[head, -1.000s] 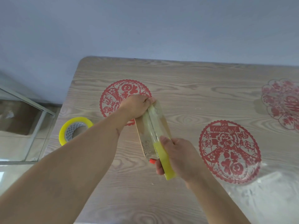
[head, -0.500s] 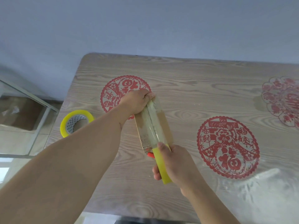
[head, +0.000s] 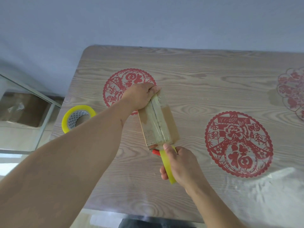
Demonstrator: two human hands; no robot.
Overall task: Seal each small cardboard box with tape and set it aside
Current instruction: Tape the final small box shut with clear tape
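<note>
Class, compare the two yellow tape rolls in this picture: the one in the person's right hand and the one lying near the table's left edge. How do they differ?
The held tape roll stands on edge, seen side-on, so its core is hidden; the spare tape roll lies flat, showing its patterned core. The right hand grips the held roll at the near end of the cardboard box, with tape running along the box top; the spare roll lies untouched, apart from the box. Both are yellow.

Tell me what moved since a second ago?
The right hand pulled its yellow tape roll back along the cardboard box to its near end, laying tape. The left hand kept holding the far end; the spare tape roll stayed put.
</note>
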